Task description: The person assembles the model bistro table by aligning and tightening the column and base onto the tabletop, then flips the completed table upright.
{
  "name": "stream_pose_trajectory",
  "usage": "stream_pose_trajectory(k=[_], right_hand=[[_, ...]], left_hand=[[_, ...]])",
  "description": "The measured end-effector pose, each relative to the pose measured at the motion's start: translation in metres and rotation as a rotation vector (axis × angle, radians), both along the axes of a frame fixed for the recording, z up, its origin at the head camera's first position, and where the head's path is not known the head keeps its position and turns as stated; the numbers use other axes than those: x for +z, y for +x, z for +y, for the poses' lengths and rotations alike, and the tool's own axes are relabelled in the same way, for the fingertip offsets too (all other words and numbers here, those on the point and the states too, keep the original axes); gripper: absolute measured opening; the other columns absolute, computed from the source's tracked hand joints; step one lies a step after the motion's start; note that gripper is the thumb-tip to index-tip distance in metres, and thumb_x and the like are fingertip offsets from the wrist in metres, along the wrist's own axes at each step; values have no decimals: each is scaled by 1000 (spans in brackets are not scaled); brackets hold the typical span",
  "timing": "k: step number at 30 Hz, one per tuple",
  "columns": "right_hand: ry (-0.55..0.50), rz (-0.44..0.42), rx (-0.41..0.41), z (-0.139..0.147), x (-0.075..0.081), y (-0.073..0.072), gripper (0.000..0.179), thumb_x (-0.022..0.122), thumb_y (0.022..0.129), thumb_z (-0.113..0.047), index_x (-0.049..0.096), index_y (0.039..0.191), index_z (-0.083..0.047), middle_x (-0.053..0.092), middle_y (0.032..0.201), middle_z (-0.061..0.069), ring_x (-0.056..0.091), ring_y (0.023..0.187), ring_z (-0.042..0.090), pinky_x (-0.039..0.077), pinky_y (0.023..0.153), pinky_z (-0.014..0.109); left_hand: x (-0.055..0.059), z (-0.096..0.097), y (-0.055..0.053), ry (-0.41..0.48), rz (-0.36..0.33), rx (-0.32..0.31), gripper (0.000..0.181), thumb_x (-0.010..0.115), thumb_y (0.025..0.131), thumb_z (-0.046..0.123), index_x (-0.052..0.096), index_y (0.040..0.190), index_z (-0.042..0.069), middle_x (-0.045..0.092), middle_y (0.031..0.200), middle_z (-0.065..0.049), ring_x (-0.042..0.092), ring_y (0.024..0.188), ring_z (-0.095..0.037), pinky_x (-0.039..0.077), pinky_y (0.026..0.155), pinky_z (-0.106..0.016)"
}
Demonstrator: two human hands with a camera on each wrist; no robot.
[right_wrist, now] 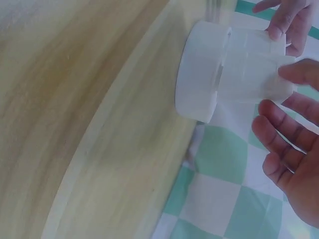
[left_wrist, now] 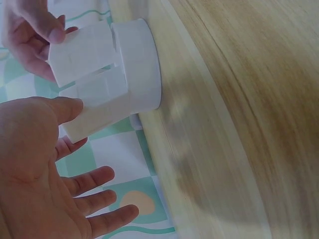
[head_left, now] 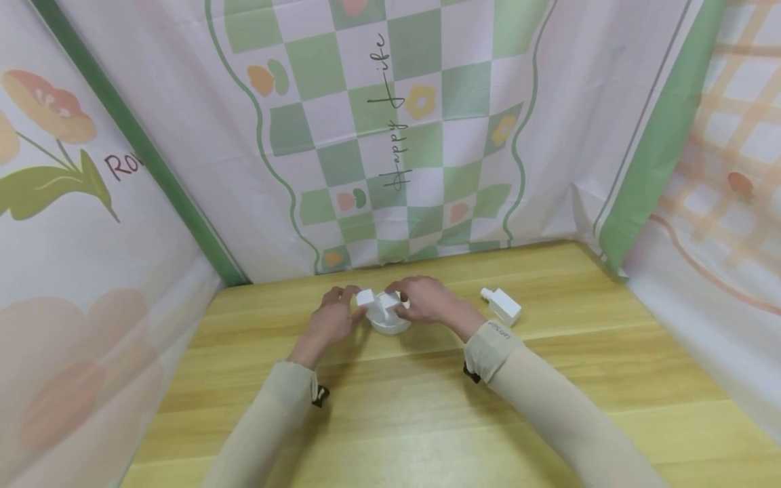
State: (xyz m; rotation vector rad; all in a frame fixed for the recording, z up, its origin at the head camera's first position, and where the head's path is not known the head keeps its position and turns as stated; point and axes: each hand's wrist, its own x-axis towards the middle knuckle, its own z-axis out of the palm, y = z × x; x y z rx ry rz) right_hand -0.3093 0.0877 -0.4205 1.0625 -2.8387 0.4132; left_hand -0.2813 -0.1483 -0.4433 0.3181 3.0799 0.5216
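Note:
Two white square bottles stand with their flat ends up and their lower ends in a round white bowl [head_left: 390, 327]. My left hand [head_left: 332, 318] pinches the left bottle [left_wrist: 97, 107] between thumb and index finger, the other fingers spread apart from it. With thumb and fingertips my right hand [head_left: 427, 301] holds the right bottle [right_wrist: 254, 74], near its flat end. In the wrist views the bottles stand side by side, slightly tilted. The bowl's wall hides their lower ends.
Another white square bottle [head_left: 504, 307] with a narrow neck lies on its side on the wooden table [head_left: 396, 413], right of my right hand. Printed cloth [head_left: 415, 135] hangs behind the table's back edge and along both sides.

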Motion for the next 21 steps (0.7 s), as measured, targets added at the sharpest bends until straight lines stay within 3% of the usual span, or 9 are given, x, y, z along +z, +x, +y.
stream_pose_trajectory(k=[5, 12, 18, 21], right_hand=[[-55, -16, -92, -4, -2, -2, 35, 73, 87, -34, 66, 111, -9, 71, 101, 8, 67, 91, 23, 57, 83, 40], [-89, 10, -108, -7, -8, -1, 54, 71, 90, -36, 56, 136, -11, 70, 115, 15, 69, 97, 29, 59, 85, 43], [-60, 37, -111, -3, -9, -1, 50, 68, 90, -34, 62, 132, -8, 68, 118, 16, 67, 103, 32, 57, 90, 46], [-67, 10, -165, -3, -7, -3, 46, 70, 87, -32, 64, 125, -6, 70, 113, 14, 67, 99, 30, 57, 87, 44]], left_hand=[[0, 0, 0, 2, -9, 10, 53, 47, 102, 51, 38, 147, 25, 46, 144, -16, 48, 130, -35, 55, 94, -54], [1, 2, 1, -5, -7, 11, 53, 47, 102, 51, 38, 148, 25, 48, 141, -16, 49, 128, -34, 57, 91, -53], [2, 2, 1, -3, -2, 6, 53, 47, 102, 51, 38, 147, 25, 48, 141, -16, 49, 128, -34, 57, 91, -53], [2, 1, 1, -6, -3, 6, 53, 47, 103, 51, 38, 147, 24, 47, 143, -17, 48, 130, -35, 56, 92, -54]])
